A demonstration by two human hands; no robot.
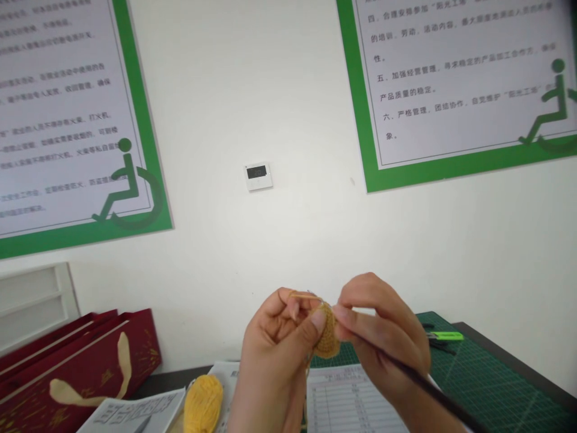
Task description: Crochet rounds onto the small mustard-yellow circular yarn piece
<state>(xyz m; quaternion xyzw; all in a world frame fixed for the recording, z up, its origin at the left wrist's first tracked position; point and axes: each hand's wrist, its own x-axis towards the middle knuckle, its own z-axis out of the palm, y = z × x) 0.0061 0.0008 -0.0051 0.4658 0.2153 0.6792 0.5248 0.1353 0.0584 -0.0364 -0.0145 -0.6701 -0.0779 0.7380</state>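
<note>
My left hand (pixel 282 337) pinches a small piece of mustard-yellow crochet work (pixel 330 337) between thumb and fingers, and a strand of yarn (pixel 304 295) runs over its index finger. Close beside it on the right, my right hand (pixel 383 325) grips a crochet hook with a long dark handle (pixel 406 368). The handle slants down toward the lower right. At the upper edge of the crochet piece the hook's tip meets the work, though the fingers partly hide it. Below the left hand, yarn hangs down toward the table.
A yellow yarn ball (pixel 204 403) sits left of my forearm near papers. Behind it stand dark red gift bags (pixel 90 373). A printed sheet (pixel 347 400) lies below my hands; a green cutting mat (pixel 491 379) and a bright green-handled tool (pixel 446 335) are at right.
</note>
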